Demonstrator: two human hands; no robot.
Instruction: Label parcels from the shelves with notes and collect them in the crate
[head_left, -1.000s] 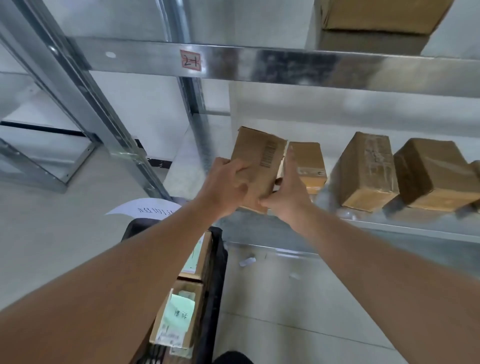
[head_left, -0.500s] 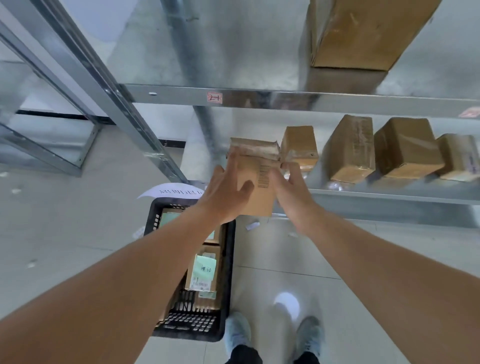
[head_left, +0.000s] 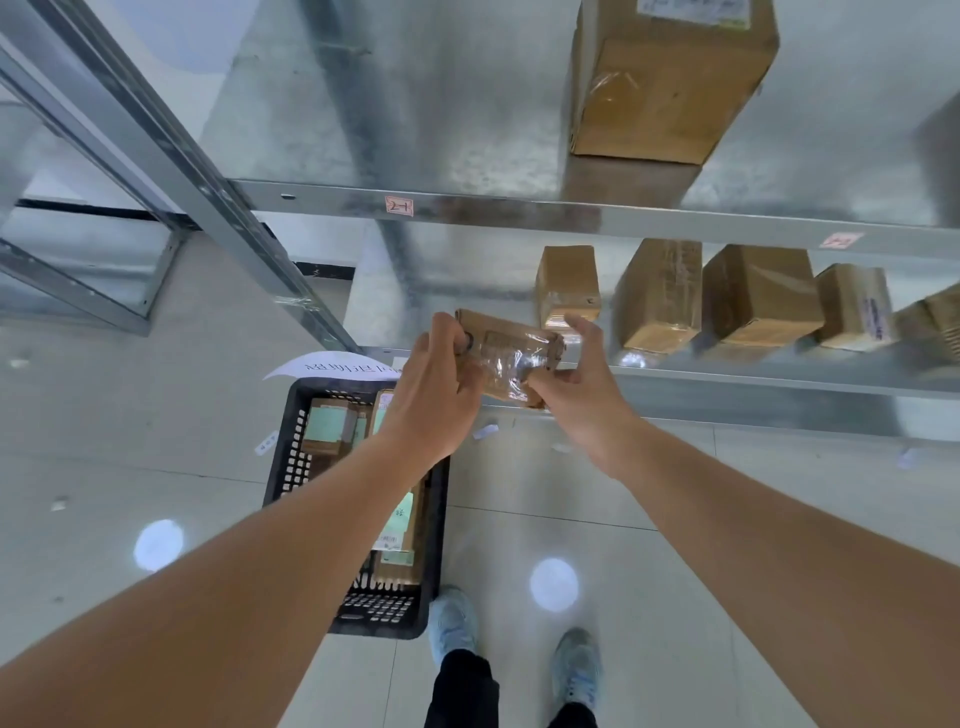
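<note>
I hold a small brown cardboard parcel (head_left: 511, 356) with shiny tape in front of the lower shelf, lying roughly flat. My left hand (head_left: 436, 387) grips its left end, fingers curled over the top. My right hand (head_left: 579, 382) holds its right end from below with thumb and fingers spread. Below my left forearm stands the black plastic crate (head_left: 434, 525) on the floor, holding several parcels with green notes (head_left: 327, 423). More brown parcels (head_left: 660, 293) stand in a row on the lower shelf.
The metal rack's lower shelf edge (head_left: 727, 371) runs right of my hands, its upper shelf beam (head_left: 571, 213) above, bearing a big box (head_left: 665, 78). A slanted upright (head_left: 208, 197) crosses left. A white paper sheet (head_left: 337, 364) lies behind the crate. My feet (head_left: 514, 629) stand on the tiled floor.
The parcel has come off the shelf toward me and turned from upright to lying flat between my hands. The view has tilted down, showing the whole crate and my feet.
</note>
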